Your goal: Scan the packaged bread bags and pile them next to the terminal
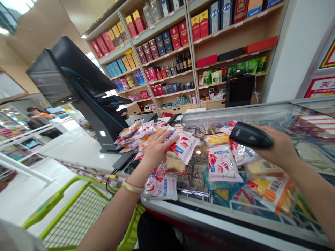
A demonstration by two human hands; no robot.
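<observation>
Packets by left hand reach front edge; bare glass rightward.

Single head cam here, so you're basically looking out from the wearer's own height — forward and tipped down over the glass-topped counter. The left hand and right hand sit close to the lens, arms coming in from the bottom and right edges. Way further back up top, the shelves — kinda slanted in frame.
</observation>
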